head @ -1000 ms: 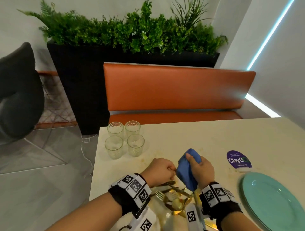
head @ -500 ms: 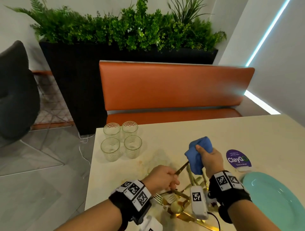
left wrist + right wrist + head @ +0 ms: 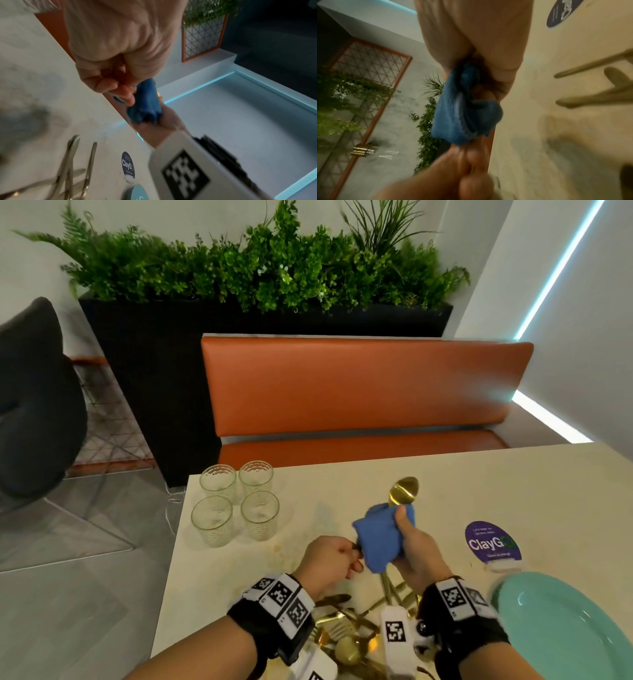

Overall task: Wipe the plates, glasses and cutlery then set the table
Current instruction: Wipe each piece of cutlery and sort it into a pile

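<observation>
Since half a second ago, the blue cloth (image 3: 382, 534) has slid down the gold spoon (image 3: 404, 491), whose bowl now stands bare above it where only a thin handle showed before. The right hand (image 3: 416, 549) curls its fingers and thumb round the cloth, wrapped about the spoon's shaft. The left hand (image 3: 330, 558), just left of it, pinches the handle end with curled fingers. Both hover over the table (image 3: 342, 481). More gold cutlery (image 3: 346, 628) lies heaped at the near edge, four glasses (image 3: 236, 501) stand at the far left corner, and a teal plate (image 3: 565, 631) sits near right, beside a purple sticker (image 3: 491, 542).
</observation>
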A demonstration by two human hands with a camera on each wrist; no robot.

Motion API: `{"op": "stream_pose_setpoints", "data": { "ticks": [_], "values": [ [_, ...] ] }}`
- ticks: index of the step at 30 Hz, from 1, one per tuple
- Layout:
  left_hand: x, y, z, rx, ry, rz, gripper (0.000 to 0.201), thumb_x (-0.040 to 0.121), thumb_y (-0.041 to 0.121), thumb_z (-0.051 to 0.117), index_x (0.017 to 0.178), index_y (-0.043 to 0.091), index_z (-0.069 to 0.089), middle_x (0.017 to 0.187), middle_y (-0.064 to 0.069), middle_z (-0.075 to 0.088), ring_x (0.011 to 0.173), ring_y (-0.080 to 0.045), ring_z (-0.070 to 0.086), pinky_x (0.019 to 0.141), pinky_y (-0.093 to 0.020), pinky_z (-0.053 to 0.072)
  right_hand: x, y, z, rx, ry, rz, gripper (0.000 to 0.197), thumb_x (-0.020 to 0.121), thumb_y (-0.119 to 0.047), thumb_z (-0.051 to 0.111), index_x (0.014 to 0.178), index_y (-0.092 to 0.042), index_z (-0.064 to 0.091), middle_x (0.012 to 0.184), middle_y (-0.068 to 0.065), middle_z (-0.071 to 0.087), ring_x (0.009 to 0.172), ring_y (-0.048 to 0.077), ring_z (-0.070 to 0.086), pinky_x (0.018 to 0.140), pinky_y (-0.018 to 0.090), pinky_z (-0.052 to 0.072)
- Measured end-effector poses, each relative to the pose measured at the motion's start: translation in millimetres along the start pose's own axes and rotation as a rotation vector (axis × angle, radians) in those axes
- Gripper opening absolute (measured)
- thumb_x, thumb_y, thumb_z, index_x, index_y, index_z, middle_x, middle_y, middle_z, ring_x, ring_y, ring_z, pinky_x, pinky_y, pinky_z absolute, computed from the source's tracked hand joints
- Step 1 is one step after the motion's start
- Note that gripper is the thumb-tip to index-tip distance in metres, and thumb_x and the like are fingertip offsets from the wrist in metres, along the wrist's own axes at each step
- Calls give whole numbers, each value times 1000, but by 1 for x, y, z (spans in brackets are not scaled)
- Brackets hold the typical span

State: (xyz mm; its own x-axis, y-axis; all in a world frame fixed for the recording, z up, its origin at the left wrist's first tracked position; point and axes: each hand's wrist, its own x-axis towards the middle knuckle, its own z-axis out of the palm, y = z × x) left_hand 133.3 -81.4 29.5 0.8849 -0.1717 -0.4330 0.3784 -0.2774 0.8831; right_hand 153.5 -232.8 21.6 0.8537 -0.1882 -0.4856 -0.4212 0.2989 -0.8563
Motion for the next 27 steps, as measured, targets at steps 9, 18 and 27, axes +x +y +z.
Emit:
{"op": "stream_pose_setpoints", "data": {
  "ticks": [9, 18, 27],
  "values": [
    [17, -17, 22, 38, -27, -47, 19, 86, -5, 47, 78, 0, 64, 68, -13, 59, 59, -20, 55, 62, -29, 45, 1, 4, 10, -392, -43, 5, 35, 87, -35, 60, 74, -3, 60, 81, 23, 66, 76, 35, 64, 72, 43, 54],
    [52, 9, -15, 226, -5, -34, 22, 91, 28, 58, 105, 12, 67, 97, -4, 65, 85, -16, 60, 76, -28, 49, 20, -3, -21, -711, -59, -18, 31, 82, -31, 68, 70, -4, 60, 69, 8, 64, 67, 21, 60, 60, 29, 48],
    [102, 31, 3, -206, -26, -261, 23, 87, 24, 63, 67, 15, 55, 63, 1, 46, 52, -10, 34, 45, -20, 22, 46, -15, 5, -1002, -187, -57, 29, 79, -33, 71, 71, -11, 55, 73, 8, 58, 64, 20, 52, 53, 23, 40]
  ]
}}
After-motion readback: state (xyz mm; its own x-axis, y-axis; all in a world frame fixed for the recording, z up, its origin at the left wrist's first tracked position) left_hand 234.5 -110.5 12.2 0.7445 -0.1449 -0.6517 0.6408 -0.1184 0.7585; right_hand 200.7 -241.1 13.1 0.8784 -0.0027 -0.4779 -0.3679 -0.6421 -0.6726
